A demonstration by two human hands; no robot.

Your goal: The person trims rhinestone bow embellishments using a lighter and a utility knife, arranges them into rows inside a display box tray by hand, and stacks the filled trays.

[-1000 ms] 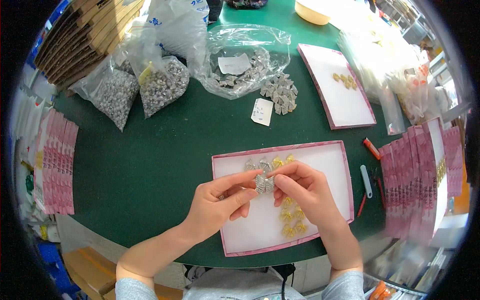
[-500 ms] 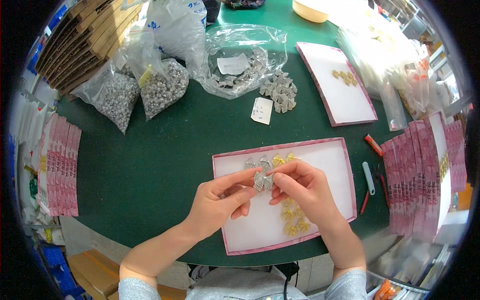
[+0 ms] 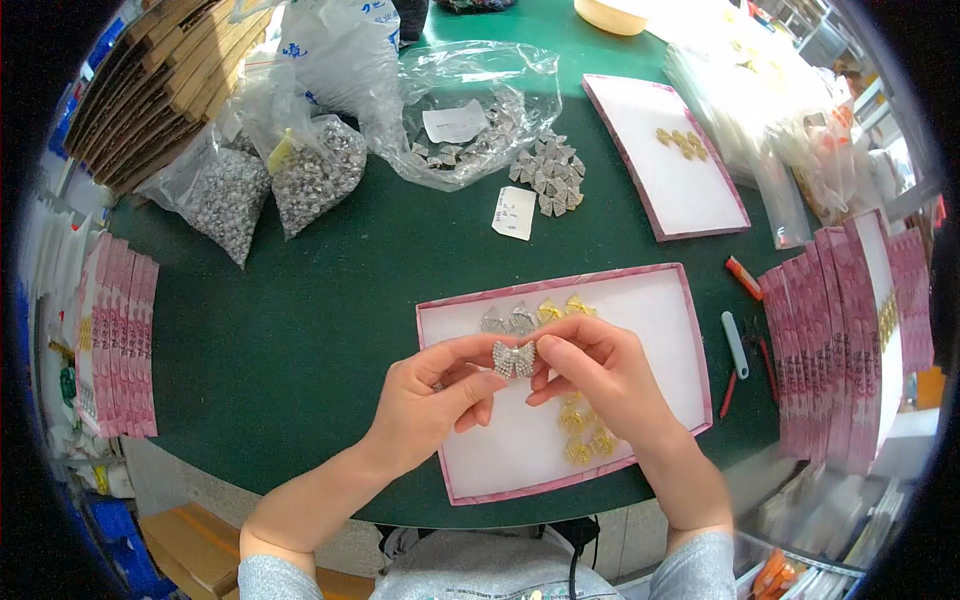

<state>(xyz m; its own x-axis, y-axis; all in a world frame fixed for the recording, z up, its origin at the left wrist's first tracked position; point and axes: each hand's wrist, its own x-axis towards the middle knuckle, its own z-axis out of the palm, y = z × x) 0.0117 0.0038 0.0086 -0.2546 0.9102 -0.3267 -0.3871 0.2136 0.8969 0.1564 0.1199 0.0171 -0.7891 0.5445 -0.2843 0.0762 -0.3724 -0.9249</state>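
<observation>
A silver bow-shaped ornament set with sparkling stones (image 3: pixel 514 360) is held up between my two hands, its face toward me. My left hand (image 3: pixel 428 395) is closed on its left side, thumb and index finger at the edge. From the right, my right hand (image 3: pixel 605 378) pinches the other side with thumb and fingertips. Beneath them lies a shallow pink-edged box with a white lining (image 3: pixel 520 484). Inside it, silver bows (image 3: pixel 508 320) and gold bows (image 3: pixel 566 308) line the far side. More gold bows (image 3: pixel 588 444) sit partly under my right hand.
Loose silver pieces (image 3: pixel 550 172) lie beside a paper tag (image 3: pixel 513 213) and an open clear bag (image 3: pixel 475 150). Filled bags (image 3: pixel 318 180) stand far left. Another white-lined box (image 3: pixel 680 195) holds small gold pieces. Pink boxes (image 3: pixel 815 350) and a light-blue-handled tool (image 3: pixel 735 345) are at right.
The silver bow has turned so both its wings now face me more fully. My hands stay close together around it. The whole view has shifted slightly.
</observation>
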